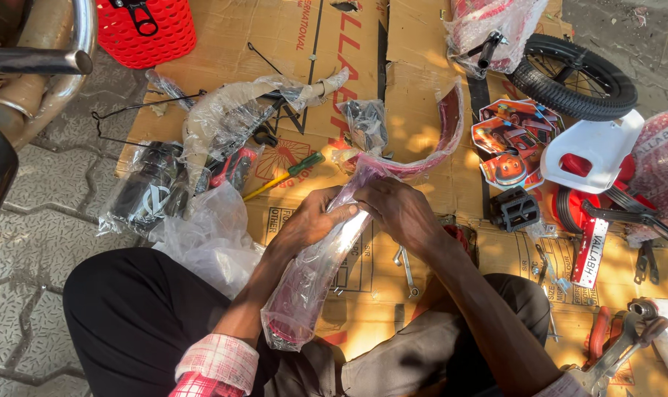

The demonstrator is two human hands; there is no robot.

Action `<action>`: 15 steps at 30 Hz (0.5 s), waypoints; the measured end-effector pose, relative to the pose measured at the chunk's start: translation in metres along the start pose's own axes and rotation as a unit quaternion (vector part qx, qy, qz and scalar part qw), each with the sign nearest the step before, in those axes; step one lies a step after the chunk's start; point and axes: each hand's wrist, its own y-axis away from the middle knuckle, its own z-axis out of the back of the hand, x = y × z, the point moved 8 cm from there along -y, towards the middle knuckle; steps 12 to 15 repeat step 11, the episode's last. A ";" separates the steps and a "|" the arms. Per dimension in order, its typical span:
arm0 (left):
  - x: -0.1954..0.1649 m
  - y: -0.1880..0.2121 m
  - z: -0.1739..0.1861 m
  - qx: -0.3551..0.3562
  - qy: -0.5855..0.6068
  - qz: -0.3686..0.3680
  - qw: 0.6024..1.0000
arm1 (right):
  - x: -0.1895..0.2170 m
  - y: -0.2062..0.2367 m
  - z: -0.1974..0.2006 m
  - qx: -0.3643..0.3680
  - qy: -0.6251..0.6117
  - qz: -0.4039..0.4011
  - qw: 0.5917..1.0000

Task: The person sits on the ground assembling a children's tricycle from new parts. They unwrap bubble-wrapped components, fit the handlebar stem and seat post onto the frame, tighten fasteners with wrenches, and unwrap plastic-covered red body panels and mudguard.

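Both my hands hold a curved dark-red mudguard (313,276) wrapped in clear plastic, over my lap. My left hand (315,218) grips its upper part from the left. My right hand (398,209) pinches the plastic wrap at the top end. A second red mudguard (445,140), partly unwrapped, lies on the cardboard (415,66) just beyond my hands.
A yellow-green screwdriver (286,175), a wrench (407,270), a black pedal (515,209), a small black wheel (573,76), a sticker sheet (509,143), a red basket (147,29) and wrapped bicycle parts (223,117) lie around. Crumpled plastic (209,235) sits left of my knee.
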 end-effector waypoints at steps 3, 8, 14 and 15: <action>0.005 0.002 0.002 0.000 -0.016 0.036 0.999 | -0.001 0.000 -0.001 0.018 -0.001 0.015 1.000; -0.002 0.003 -0.004 0.019 -0.003 -0.014 1.000 | -0.007 0.005 -0.005 0.027 -0.013 0.011 1.000; -0.002 0.002 -0.006 0.015 -0.037 -0.035 0.999 | -0.020 0.010 -0.015 0.053 -0.034 -0.052 0.997; -0.002 0.002 -0.006 0.015 -0.037 -0.035 0.999 | -0.020 0.010 -0.015 0.053 -0.034 -0.052 0.997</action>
